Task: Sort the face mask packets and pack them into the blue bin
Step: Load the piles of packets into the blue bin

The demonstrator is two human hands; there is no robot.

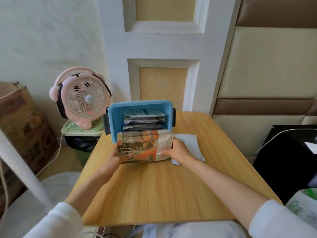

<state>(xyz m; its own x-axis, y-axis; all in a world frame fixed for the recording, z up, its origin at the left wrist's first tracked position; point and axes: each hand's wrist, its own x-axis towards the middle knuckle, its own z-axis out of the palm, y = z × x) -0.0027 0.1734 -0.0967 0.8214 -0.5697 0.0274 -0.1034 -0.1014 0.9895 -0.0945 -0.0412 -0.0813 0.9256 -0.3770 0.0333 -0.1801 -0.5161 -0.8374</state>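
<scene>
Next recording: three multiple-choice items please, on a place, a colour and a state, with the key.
1. Relative to the table, the pink fan stands: A) on it B) beside it, on a green bin C) under it
2. The held packets, gripped by the left hand and right hand, are mostly: A) orange B) purple C) black
3. The blue bin is: A) empty B) lidded C) open, with pale packets inside
Key: 1 B, it rests on the green bin's lid; 2 A, orange print covers them; 3 C, no lid, packets visible.
</scene>
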